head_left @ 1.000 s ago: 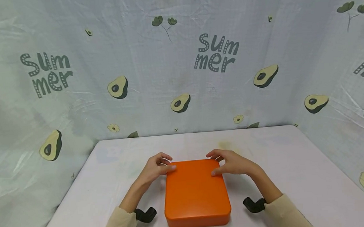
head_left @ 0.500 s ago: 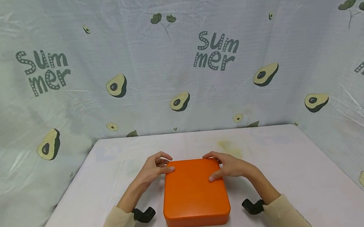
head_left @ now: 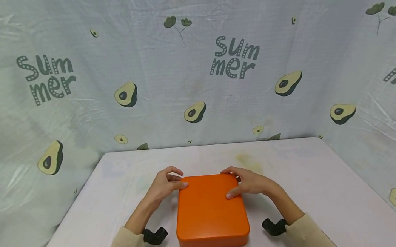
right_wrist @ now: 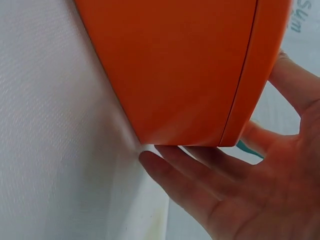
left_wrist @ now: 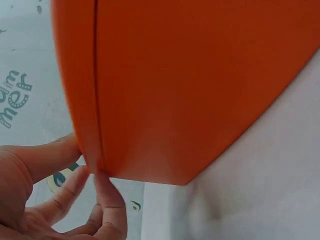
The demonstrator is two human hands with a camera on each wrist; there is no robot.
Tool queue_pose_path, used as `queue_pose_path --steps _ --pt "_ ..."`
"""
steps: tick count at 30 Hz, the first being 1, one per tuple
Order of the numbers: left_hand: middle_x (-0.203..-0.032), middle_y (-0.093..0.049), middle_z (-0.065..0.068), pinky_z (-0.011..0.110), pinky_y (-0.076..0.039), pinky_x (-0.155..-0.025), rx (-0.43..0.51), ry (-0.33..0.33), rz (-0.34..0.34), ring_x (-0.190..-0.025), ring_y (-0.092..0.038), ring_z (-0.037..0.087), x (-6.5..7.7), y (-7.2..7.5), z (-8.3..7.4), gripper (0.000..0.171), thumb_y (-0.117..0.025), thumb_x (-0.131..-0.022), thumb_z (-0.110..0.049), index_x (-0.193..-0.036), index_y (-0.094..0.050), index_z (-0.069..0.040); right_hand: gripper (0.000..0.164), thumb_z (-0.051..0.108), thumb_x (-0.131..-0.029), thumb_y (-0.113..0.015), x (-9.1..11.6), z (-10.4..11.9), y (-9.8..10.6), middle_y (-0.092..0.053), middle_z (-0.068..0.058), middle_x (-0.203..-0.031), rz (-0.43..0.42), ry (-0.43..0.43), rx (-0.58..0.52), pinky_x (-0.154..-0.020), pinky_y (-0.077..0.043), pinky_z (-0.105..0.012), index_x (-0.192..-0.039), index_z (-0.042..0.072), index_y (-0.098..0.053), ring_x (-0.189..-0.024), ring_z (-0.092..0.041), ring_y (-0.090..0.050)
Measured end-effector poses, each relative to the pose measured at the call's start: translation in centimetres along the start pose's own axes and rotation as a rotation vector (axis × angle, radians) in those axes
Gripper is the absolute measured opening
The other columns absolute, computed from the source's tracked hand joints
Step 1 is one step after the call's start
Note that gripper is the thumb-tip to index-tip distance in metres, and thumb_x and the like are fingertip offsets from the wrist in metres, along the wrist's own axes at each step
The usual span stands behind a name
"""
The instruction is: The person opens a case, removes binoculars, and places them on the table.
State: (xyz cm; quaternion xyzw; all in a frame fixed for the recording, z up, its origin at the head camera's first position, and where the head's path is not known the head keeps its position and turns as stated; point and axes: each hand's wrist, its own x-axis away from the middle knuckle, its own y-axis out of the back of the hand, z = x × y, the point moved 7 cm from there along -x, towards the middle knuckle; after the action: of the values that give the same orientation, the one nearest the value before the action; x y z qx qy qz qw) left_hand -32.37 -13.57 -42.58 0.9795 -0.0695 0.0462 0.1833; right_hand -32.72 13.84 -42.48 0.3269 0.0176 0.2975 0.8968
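Observation:
An orange box [head_left: 211,209] with rounded corners lies flat on the table before me. A thin seam in the wrist views sets off its shallow lid [left_wrist: 75,75] from the deeper body [left_wrist: 165,100]. My left hand [head_left: 161,185] grips the far left corner, thumb on top; in the left wrist view a fingertip [left_wrist: 107,187] meets the corner at the seam. At the far right corner my right hand [head_left: 252,181] holds the box with its thumb on the top. Its other fingers [right_wrist: 185,175] reach along the far side, close under the box's corner in the right wrist view.
The white table [head_left: 324,191] extends on both sides of the box and behind it. A printed curtain [head_left: 160,65] with avocados and lettering hangs at the back and sides. Black wrist mounts [head_left: 275,227] jut inward near the box's sides.
My right thumb has slid a little nearer along the box's top, and the right fingers have come further over its far edge. The left hand keeps its place at the corner; the box stays shut.

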Motion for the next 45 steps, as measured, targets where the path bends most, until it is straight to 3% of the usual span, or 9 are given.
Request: queue_pose_path --steps 3,6,11,15,20,27,34,41,45 --pt "-0.111 -0.073 0.016 0.043 -0.06 -0.093 0.022 0.025 0.008 -0.093 -0.07 0.02 0.3 0.3 0.0 0.04 -0.083 -0.087 -0.016 -0.12 -0.065 -0.001 0.073 0.033 -0.084 -0.086 0.1 0.0 0.0 -0.059 -0.013 -0.139 0.002 -0.017 -0.028 -0.102 -0.051 -0.046 -0.146 0.014 -0.053 -0.122 -0.029 -0.055" --pt "-0.11 -0.075 0.017 0.039 -0.063 -0.09 0.108 0.068 0.035 -0.09 -0.072 0.019 0.5 0.5 0.1 0.036 -0.078 -0.092 -0.016 -0.119 -0.063 0.002 0.073 0.03 -0.083 -0.088 0.1 -0.1 -0.2 -0.057 -0.014 -0.139 0.003 -0.043 -0.073 -0.093 -0.056 -0.038 -0.145 0.014 -0.053 -0.118 -0.028 -0.057" --pt "-0.113 -0.074 0.018 0.035 -0.064 -0.085 0.197 0.15 0.083 -0.089 -0.075 0.019 0.6 0.8 0.6 0.038 -0.071 -0.099 -0.023 -0.122 -0.059 0.004 0.073 0.026 -0.083 -0.088 0.2 -0.2 -0.4 -0.056 -0.016 -0.14 0.001 -0.08 -0.118 -0.085 -0.06 -0.035 -0.145 0.013 -0.053 -0.115 -0.027 -0.058" --pt "-0.106 -0.075 0.018 0.034 -0.065 -0.08 0.202 0.186 0.103 -0.082 -0.076 0.019 0.5 1.0 1.0 0.037 -0.071 -0.099 -0.021 -0.121 -0.061 0.007 0.073 0.026 -0.082 -0.088 0.3 -0.3 -0.2 -0.057 -0.015 -0.139 -0.014 -0.102 -0.112 -0.084 -0.061 -0.035 -0.145 0.014 -0.054 -0.113 -0.026 -0.059" --pt "-0.092 -0.077 0.011 0.032 -0.065 -0.074 0.187 0.174 0.132 -0.074 -0.075 0.017 0.6 1.0 1.0 0.035 -0.076 -0.093 -0.013 -0.118 -0.067 0.011 0.072 0.026 -0.082 -0.088 0.1 0.1 0.0 -0.058 -0.015 -0.138 -0.019 -0.097 -0.081 -0.082 -0.059 -0.033 -0.144 0.012 -0.054 -0.113 -0.026 -0.058" --pt "-0.099 -0.077 0.013 0.034 -0.065 -0.074 0.115 0.149 0.133 -0.078 -0.075 0.018 0.8 0.9 0.5 0.042 -0.078 -0.09 -0.011 -0.124 -0.066 0.01 0.073 0.028 -0.081 -0.089 0.1 0.4 0.2 -0.059 -0.015 -0.138 -0.039 -0.099 -0.027 -0.087 -0.057 -0.036 -0.144 0.012 -0.055 -0.114 -0.027 -0.057" --pt "-0.119 -0.069 0.018 0.041 -0.065 -0.083 0.05 0.199 0.121 -0.091 -0.072 0.02 0.8 0.1 1.3 0.055 -0.085 -0.086 -0.024 -0.127 -0.061 0.005 0.057 0.03 -0.08 -0.089 0.3 -0.5 0.9 -0.066 -0.012 -0.125 -0.179 -0.188 -0.037 -0.085 -0.058 -0.039 -0.128 0.008 -0.067 -0.105 -0.025 -0.06" --pt "-0.125 -0.063 0.018 0.034 -0.063 -0.081 0.084 0.213 0.078 -0.095 -0.065 0.021 0.3 -0.2 1.8 0.055 -0.085 -0.085 -0.018 -0.129 -0.062 0.004 0.043 0.027 -0.082 -0.088 0.1 -0.9 1.5 -0.067 -0.009 -0.106 -0.3 -0.206 -0.068 -0.076 -0.05 -0.03 -0.117 0.006 -0.075 -0.096 -0.023 -0.056" --pt "-0.123 -0.064 0.018 0.034 -0.064 -0.082 0.092 0.213 0.064 -0.093 -0.066 0.02 0.4 -0.2 1.6 0.052 -0.084 -0.086 -0.016 -0.129 -0.063 0.005 0.042 0.024 -0.082 -0.088 0.1 -0.9 1.6 -0.066 -0.01 -0.104 -0.335 -0.227 -0.096 -0.074 -0.053 -0.028 -0.117 0.005 -0.075 -0.091 -0.022 -0.057"
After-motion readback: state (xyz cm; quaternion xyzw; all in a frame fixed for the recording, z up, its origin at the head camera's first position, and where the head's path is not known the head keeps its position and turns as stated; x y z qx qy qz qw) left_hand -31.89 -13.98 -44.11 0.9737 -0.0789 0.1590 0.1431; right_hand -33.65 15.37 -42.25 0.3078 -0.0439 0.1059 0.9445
